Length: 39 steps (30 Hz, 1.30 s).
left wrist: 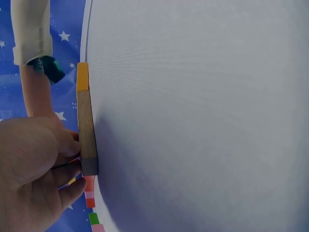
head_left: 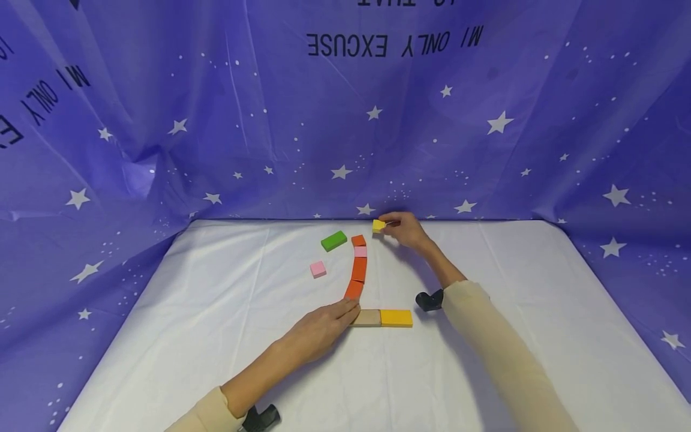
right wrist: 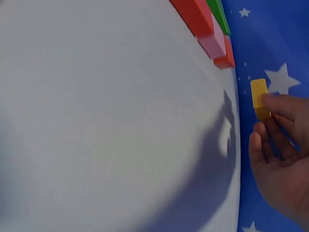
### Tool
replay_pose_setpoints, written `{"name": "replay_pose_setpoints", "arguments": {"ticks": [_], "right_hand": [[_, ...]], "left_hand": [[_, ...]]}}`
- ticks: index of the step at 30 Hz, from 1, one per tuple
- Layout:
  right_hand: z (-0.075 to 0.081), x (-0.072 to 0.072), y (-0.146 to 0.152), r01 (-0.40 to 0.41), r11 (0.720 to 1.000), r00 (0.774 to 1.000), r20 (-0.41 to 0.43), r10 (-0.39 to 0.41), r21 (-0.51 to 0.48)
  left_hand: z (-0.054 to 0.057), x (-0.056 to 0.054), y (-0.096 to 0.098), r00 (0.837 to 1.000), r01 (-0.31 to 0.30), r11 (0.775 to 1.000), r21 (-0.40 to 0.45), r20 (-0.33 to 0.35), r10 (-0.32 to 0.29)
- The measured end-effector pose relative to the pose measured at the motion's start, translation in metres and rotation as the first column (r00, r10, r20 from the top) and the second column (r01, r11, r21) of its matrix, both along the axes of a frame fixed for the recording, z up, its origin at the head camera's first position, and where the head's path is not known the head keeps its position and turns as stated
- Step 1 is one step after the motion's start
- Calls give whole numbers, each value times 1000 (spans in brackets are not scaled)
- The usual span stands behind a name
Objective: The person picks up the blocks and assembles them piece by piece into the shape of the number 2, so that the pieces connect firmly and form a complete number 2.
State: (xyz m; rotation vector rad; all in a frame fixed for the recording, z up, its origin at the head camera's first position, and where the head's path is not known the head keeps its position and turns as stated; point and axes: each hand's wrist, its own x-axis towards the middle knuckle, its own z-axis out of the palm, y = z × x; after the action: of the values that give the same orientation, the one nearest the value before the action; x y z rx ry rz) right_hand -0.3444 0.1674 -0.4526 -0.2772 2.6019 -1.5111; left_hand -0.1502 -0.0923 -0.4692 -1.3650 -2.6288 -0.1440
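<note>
My right hand pinches a small yellow block between thumb and fingers, held up just beyond the far end of a curved row. That row has red blocks with one pink block among them. My left hand rests at the near end of the curve, fingertips on the left end of a plain wooden block. A yellow-orange block lies end to end with the wooden one. The fingers hide the corner where the curve and the straight pair come close.
Left of the curve lie a green block and a loose pink block. A white cloth covers the table. Behind its far edge hangs a purple curtain with white stars. Each wrist carries a black camera mount.
</note>
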Motion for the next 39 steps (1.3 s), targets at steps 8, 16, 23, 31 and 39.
{"name": "replay_pose_setpoints", "arguments": {"ticks": [8,16,23,31,39], "right_hand": [[-4,-4,-28,-24,999,1000,-5,24,-33],[-9,-8,-44,16,999,1000,24,-15,-44],[-13,-11,-49,44,999,998,35,-44,8],[-15,-13,-53,63,998,998,29,-64,19],[-16,-20,-57,86,996,993,76,-88,27]], "left_hand": [[2,0,1,1000,-8,1000,-28,11,8],[5,1,1,1000,-5,1000,-30,22,5],[5,2,1,1000,-8,999,-34,10,9],[4,2,0,1000,-10,999,-31,-13,10],[3,0,0,1000,-4,999,-34,-27,3]]}}
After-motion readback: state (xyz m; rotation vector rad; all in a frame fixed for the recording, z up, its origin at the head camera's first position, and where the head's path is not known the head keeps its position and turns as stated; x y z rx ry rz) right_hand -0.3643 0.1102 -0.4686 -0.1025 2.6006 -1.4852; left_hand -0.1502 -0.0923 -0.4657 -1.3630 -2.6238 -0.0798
